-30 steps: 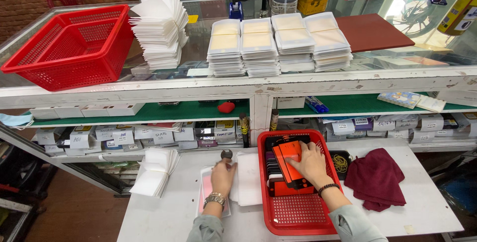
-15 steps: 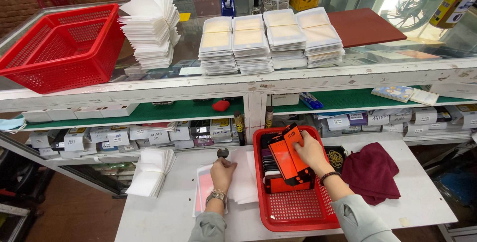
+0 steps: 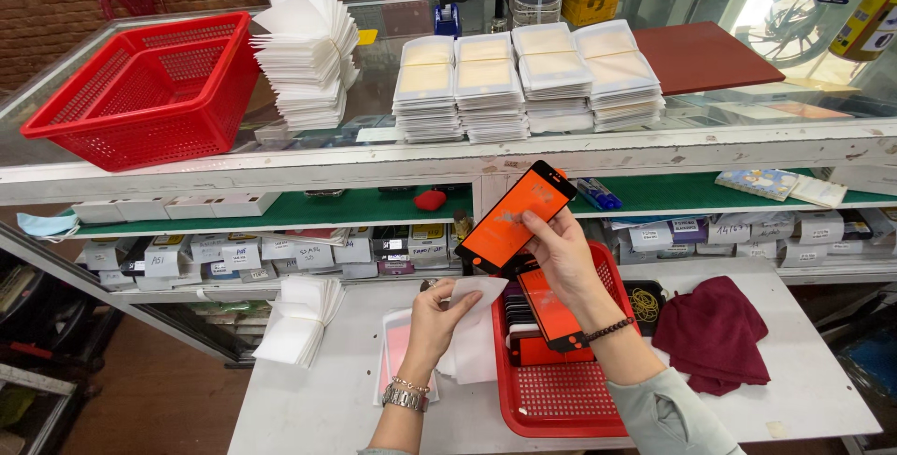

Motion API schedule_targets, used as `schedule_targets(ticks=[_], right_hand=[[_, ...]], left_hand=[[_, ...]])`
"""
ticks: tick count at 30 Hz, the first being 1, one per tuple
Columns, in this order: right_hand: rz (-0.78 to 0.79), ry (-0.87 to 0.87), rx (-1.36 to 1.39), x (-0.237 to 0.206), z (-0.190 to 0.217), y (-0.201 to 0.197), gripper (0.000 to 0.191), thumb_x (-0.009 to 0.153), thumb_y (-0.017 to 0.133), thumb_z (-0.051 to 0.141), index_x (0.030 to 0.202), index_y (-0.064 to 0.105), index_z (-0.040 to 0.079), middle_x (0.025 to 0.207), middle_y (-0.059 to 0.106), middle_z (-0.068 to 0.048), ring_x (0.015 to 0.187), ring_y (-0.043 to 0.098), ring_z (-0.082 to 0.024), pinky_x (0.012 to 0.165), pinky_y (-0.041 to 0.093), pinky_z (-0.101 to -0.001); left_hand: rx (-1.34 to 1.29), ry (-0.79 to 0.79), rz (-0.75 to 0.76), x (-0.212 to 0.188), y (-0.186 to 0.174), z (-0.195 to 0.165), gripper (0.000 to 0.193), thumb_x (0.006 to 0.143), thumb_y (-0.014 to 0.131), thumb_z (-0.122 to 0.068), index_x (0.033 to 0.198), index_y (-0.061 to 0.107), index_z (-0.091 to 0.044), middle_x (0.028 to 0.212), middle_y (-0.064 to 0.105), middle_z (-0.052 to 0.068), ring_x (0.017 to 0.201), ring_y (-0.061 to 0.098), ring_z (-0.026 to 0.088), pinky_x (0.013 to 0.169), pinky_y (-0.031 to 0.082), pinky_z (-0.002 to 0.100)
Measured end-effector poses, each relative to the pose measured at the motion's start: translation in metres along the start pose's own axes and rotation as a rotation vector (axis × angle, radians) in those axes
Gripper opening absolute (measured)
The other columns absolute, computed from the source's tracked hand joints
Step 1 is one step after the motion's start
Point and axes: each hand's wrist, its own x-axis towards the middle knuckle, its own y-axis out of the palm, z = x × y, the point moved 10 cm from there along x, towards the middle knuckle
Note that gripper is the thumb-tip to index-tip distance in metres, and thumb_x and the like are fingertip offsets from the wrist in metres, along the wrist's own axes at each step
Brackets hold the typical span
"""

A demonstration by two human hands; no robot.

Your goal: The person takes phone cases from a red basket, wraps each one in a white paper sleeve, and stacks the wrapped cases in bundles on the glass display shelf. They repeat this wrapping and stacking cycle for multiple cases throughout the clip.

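Since half a second ago, an orange phone screen panel (image 3: 515, 217) has been lifted clear of the red tray (image 3: 561, 399).

The panel is pinched at its edge by the right hand (image 3: 561, 254); a white sleeve (image 3: 472, 338) is gripped by the left hand (image 3: 434, 319). The panel is best kept edge-held and aligned squarely with the sleeve.

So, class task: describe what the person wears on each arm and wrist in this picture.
The left hand is bare, with a silver metal watch and a thin chain bracelet at the wrist. The right hand is also bare, with a dark beaded bracelet and a pale grey-green sleeve covering the forearm.
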Motion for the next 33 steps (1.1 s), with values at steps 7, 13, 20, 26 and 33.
schedule_targets(ticks=[7,13,20,26,33], right_hand=[[-0.003,-0.004,-0.103,-0.009,-0.005,-0.002,0.028,0.097,0.066,0.010,0.124,0.061,0.004,0.115,0.070,-0.008,0.109,0.068,-0.018,0.098,0.055,-0.0370],[0.021,0.117,-0.236,-0.010,-0.022,-0.005,0.034,0.094,0.069,0.015,0.126,0.061,0.006,0.113,0.071,-0.007,0.107,0.069,-0.016,0.095,0.057,-0.0357],[0.123,0.060,-0.496,0.017,0.000,0.007,0.040,0.090,0.072,0.010,0.127,0.058,0.003,0.114,0.074,-0.008,0.101,0.071,-0.015,0.088,0.057,-0.0325],[0.178,0.168,-0.556,0.016,-0.009,0.012,0.044,0.088,0.074,0.007,0.128,0.058,0.001,0.113,0.075,-0.010,0.102,0.073,-0.017,0.090,0.059,-0.0323],[0.122,-0.077,-0.736,0.026,0.006,0.006,0.039,0.102,0.056,0.028,0.132,0.061,0.005,0.122,0.073,-0.009,0.112,0.068,-0.016,0.094,0.055,-0.0323]], left_hand=[[-0.096,-0.076,0.002,-0.003,0.001,0.014,0.019,0.086,0.079,-0.012,0.097,0.080,0.004,0.092,0.065,0.000,0.079,0.064,0.008,0.067,0.054,0.024],[-0.152,-0.191,0.043,0.001,0.001,0.038,0.022,0.091,0.075,-0.018,0.101,0.081,0.000,0.084,0.077,0.003,0.070,0.065,0.007,0.062,0.052,0.023],[-0.182,-0.249,0.124,0.009,0.001,0.039,0.023,0.092,0.075,-0.020,0.100,0.080,0.001,0.087,0.078,0.004,0.070,0.067,0.006,0.062,0.054,0.023],[-0.145,-0.245,0.122,0.019,0.000,0.026,0.024,0.091,0.075,-0.020,0.103,0.080,0.001,0.088,0.079,0.004,0.071,0.068,0.005,0.062,0.054,0.022],[-0.120,-0.238,0.135,0.021,0.008,0.004,0.025,0.092,0.075,-0.021,0.103,0.079,0.002,0.087,0.078,0.003,0.070,0.067,0.005,0.061,0.053,0.022]])
